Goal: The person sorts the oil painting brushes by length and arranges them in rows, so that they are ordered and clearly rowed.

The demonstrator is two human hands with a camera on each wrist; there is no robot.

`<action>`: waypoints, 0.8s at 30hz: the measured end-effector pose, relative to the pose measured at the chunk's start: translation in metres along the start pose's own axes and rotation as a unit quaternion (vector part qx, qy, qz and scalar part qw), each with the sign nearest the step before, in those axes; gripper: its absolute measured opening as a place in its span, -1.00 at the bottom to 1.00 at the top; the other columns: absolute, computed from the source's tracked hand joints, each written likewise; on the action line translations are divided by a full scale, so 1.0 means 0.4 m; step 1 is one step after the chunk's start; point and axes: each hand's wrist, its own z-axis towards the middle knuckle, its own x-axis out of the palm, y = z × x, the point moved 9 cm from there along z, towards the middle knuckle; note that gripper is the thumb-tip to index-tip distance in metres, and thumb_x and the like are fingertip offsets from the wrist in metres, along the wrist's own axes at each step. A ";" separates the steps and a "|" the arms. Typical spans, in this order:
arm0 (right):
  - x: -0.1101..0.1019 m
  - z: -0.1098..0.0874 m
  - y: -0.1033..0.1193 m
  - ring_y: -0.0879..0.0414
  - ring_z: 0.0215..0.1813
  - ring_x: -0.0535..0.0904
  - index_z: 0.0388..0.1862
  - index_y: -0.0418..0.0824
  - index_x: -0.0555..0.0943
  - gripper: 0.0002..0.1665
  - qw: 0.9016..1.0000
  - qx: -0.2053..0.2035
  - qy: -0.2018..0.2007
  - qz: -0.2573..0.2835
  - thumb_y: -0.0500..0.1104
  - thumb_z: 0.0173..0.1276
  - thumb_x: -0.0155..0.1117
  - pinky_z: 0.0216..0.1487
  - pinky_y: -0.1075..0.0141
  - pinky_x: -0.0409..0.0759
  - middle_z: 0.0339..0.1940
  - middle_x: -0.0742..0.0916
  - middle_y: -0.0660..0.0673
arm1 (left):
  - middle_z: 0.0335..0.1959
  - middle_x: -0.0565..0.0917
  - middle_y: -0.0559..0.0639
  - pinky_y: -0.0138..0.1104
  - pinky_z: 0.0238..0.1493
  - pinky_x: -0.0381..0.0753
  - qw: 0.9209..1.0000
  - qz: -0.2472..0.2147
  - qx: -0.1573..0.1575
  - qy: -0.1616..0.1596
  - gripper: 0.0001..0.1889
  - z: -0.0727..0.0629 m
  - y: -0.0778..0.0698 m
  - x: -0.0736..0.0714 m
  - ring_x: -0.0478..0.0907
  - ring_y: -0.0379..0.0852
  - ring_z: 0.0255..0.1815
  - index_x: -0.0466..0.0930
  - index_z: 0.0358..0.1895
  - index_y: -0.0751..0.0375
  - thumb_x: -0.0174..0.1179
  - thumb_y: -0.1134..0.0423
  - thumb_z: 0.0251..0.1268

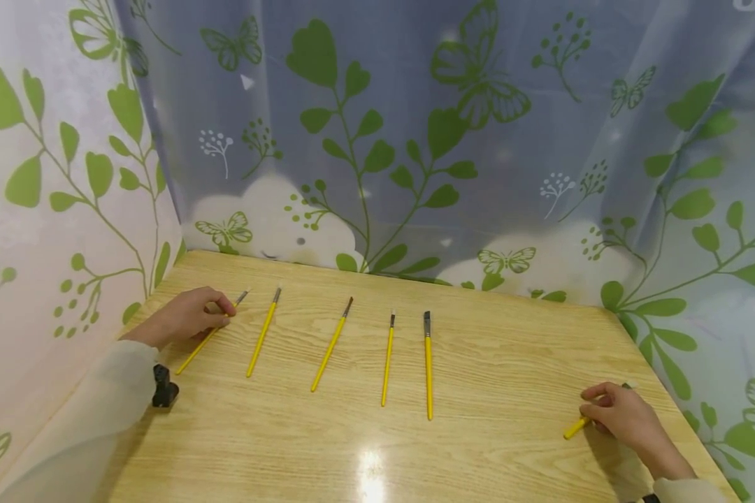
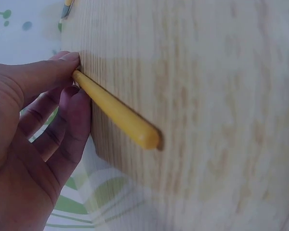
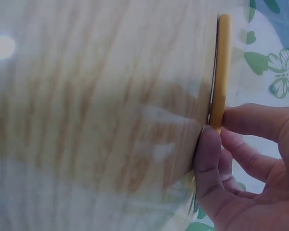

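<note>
Yellow paintbrushes (image 2: 114, 110) (image 3: 223, 60) in both hands (image 1: 191, 314) (image 1: 628, 416)

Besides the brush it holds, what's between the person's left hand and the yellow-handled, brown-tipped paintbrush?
Another yellow-handled paintbrush lies there on the wood-grain table, touching neither left hand nor brown-tipped paintbrush; the head view shows it.

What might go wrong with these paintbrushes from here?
Two things, perhaps. The right hand pinches the rightmost brush near the side edge of the table; if let slip, it might roll off. The left hand pinches the leftmost brush, and the neighbouring brush lies loose close by, so a sideways swing could knock it out of place.
</note>
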 end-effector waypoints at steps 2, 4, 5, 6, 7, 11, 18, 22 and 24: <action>-0.006 0.000 0.002 0.17 -0.35 0.67 0.11 -0.47 0.65 -0.58 1.000 -0.010 -0.014 -0.024 -0.16 0.49 0.44 -0.31 0.35 0.52 -0.22 0.82 -0.15 | 0.07 0.64 0.30 -0.26 -0.41 0.53 1.000 0.001 0.002 -0.001 -0.82 -0.001 -0.001 0.000 0.51 -0.09 -0.46 0.71 0.08 0.36 0.28 0.33 0.62; -0.010 -0.003 0.001 0.16 -0.36 0.69 0.12 -0.49 0.64 -0.55 0.999 -0.008 -0.020 -0.032 -0.16 0.46 0.46 -0.30 0.33 0.53 -0.21 0.83 -0.23 | 0.08 0.64 0.32 -0.26 -0.40 0.54 1.000 0.001 0.004 -0.002 -0.83 -0.001 -0.001 -0.001 0.52 -0.09 -0.44 0.71 0.07 0.37 0.28 0.33 0.61; -0.012 -0.005 -0.002 0.15 -0.35 0.71 0.13 -0.50 0.62 -0.53 0.999 -0.003 -0.019 -0.030 -0.16 0.46 0.47 -0.30 0.33 0.56 -0.18 0.83 -0.30 | 0.09 0.64 0.33 -0.26 -0.39 0.54 1.000 0.001 0.006 -0.002 -0.82 0.000 -0.002 -0.001 0.52 -0.09 -0.43 0.71 0.07 0.37 0.27 0.33 0.61; -0.012 -0.007 -0.004 0.14 -0.35 0.72 0.15 -0.52 0.60 -0.51 1.000 0.002 -0.016 -0.026 -0.17 0.45 0.47 -0.30 0.33 0.58 -0.16 0.82 -0.36 | 0.09 0.64 0.33 -0.27 -0.38 0.54 1.000 0.001 0.007 -0.002 -0.82 0.000 -0.002 -0.001 0.52 -0.09 -0.43 0.71 0.08 0.37 0.27 0.33 0.61; -0.013 -0.009 -0.006 0.14 -0.35 0.73 0.17 -0.53 0.58 -0.49 1.000 0.008 -0.012 -0.022 -0.17 0.46 0.47 -0.30 0.32 0.60 -0.13 0.82 -0.42 | 0.09 0.65 0.33 -0.27 -0.38 0.54 1.000 0.003 0.009 -0.002 -0.82 0.000 -0.002 -0.001 0.52 -0.10 -0.43 0.71 0.08 0.38 0.27 0.33 0.62; -0.006 -0.015 -0.015 0.14 -0.33 0.76 0.20 -0.54 0.51 -0.48 0.999 0.035 0.014 0.014 -0.20 0.49 0.45 -0.31 0.31 0.72 0.02 0.76 -0.59 | 0.08 0.65 0.31 -0.26 -0.40 0.53 1.000 0.004 0.008 -0.001 -0.80 0.001 0.004 -0.002 0.51 -0.09 -0.45 0.69 0.10 0.38 0.26 0.32 0.63; 0.002 -0.017 -0.013 0.09 -0.28 0.76 0.26 -0.54 0.47 -0.53 0.999 0.031 0.027 0.030 -0.30 0.51 0.33 -0.29 0.26 0.76 -0.03 0.77 -0.53 | 0.14 0.66 0.35 -0.26 -0.39 0.53 1.000 0.002 0.007 0.001 -0.80 -0.004 0.005 -0.003 0.52 -0.08 -0.43 0.69 0.12 0.37 0.26 0.31 0.64; 0.005 -0.019 -0.010 0.07 -0.27 0.71 0.32 -0.53 0.47 -0.52 0.998 0.018 0.036 0.040 -0.31 0.55 0.28 -0.30 0.24 0.73 -0.13 0.81 -0.31 | 0.16 0.66 0.36 -0.26 -0.38 0.55 1.000 0.001 0.002 0.002 -0.80 -0.005 0.004 0.000 0.53 -0.10 -0.41 0.70 0.12 0.36 0.26 0.32 0.64; 0.005 -0.020 -0.009 0.07 -0.27 0.69 0.37 -0.53 0.45 -0.50 0.997 0.013 0.043 0.055 -0.32 0.57 0.26 -0.31 0.22 0.75 -0.12 0.80 -0.24 | 0.17 0.65 0.37 -0.26 -0.38 0.56 1.000 -0.001 0.002 0.003 -0.81 -0.006 0.003 0.000 0.53 -0.09 -0.42 0.70 0.11 0.35 0.27 0.31 0.63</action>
